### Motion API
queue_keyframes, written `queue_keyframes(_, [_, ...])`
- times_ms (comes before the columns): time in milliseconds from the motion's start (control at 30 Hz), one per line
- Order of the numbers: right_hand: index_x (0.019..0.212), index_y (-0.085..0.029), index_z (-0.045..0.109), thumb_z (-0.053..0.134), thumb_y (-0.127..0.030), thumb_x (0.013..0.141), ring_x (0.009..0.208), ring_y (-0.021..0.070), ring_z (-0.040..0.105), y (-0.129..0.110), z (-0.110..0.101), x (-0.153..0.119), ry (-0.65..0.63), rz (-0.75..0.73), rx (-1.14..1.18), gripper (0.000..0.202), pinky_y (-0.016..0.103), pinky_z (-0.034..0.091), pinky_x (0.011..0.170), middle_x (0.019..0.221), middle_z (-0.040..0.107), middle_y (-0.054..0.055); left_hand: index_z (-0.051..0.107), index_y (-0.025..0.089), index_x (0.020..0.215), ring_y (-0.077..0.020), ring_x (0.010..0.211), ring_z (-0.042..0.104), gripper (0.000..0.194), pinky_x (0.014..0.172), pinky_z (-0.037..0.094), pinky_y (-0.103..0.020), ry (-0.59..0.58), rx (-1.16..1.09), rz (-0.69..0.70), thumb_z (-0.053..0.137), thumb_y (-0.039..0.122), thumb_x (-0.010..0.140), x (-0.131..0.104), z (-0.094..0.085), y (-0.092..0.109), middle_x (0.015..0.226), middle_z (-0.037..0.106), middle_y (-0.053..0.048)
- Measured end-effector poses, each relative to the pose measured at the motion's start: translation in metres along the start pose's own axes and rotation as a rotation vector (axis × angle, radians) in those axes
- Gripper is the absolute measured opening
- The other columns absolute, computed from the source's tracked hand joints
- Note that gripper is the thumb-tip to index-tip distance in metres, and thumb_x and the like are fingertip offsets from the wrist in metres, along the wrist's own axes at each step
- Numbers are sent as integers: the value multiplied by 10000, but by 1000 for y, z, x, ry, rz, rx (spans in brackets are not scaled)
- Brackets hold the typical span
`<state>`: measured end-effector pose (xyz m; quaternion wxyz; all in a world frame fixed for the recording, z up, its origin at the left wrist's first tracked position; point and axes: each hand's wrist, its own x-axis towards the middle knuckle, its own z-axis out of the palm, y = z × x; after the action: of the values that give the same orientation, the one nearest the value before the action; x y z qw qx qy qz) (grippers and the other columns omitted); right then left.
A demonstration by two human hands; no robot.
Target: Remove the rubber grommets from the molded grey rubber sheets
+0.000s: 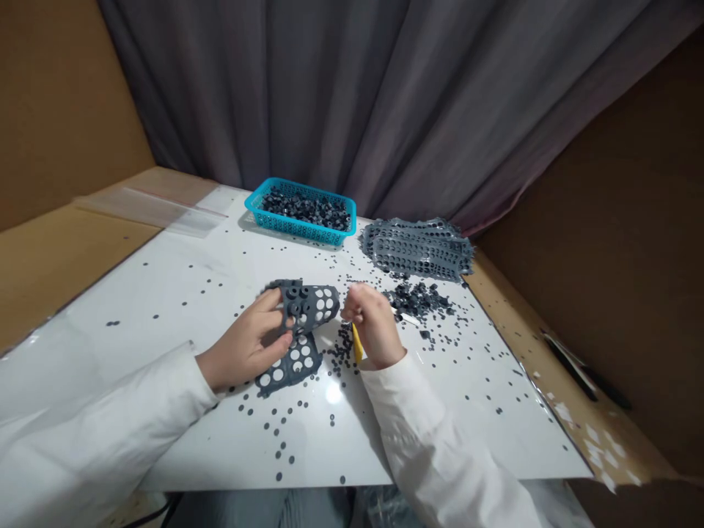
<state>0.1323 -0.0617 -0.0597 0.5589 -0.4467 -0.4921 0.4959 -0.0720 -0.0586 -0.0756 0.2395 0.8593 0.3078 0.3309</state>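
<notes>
My left hand (250, 339) grips a dark grey rubber sheet (324, 304) punched with rows of round holes. The sheet is bent over, and its lower part (300, 359) rests on the table with white showing through the holes. A few dark ring-shaped pieces (298, 301) stand in the raised part, beside my fingertips. Just right of the sheet, my right hand (374, 321) is closed with its fingers curled together; whatever they hold is hidden. A yellow strip (357, 345) shows beside that hand, and I cannot tell whether it is held. Small black discs (344, 345) lie between both hands.
A blue basket (350, 236) of small dark pieces stands at the back. Right of it lie stacked perforated sheets (418, 249), with a heap of loose black pieces (421, 299) in front. Clear plastic sheets (159, 205) lie back left; dark slim tools (569, 367) lie on the right.
</notes>
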Motion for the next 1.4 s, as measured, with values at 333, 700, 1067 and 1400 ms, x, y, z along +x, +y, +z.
queue_keyframes(333, [964, -194, 520, 389, -306, 906, 486, 112, 444, 3, 7, -18, -230, -397, -804, 183, 214, 311, 525, 604, 519, -18, 530, 180, 907, -200, 795, 575, 244, 702, 443, -282, -14, -657, -485, 420, 392, 858, -3, 6, 4, 832, 617, -20])
queue_keyframes(700, [764, -221, 502, 492, -421, 846, 445, 115, 231, 6, 11, -18, -372, -386, -972, 216, 244, 169, 510, 475, 352, -44, 589, 161, 694, -168, 696, 471, 314, 665, 363, -267, -179, -240, -158, 418, 359, 866, 0, 3, 1, 661, 545, -10])
queue_keyframes(1067, [680, -201, 410, 397, -470, 874, 467, 87, 299, 19, 25, -19, -499, 49, -39, 332, 219, 245, 486, 539, 364, -53, 647, 136, 759, -120, 591, 556, 256, 615, 432, -220, -120, -1280, -726, 616, 390, 771, 4, 10, 2, 615, 626, -12])
queue_keyframes(1400, [669, -216, 345, 536, -453, 770, 399, 62, 111, 15, 38, -23, -420, 345, 519, 321, 204, 187, 431, 452, 151, -116, 637, 117, 650, -92, 387, 469, 244, 414, 372, -203, -50, -1337, -825, 707, 349, 671, 4, 0, 12, 480, 586, -7])
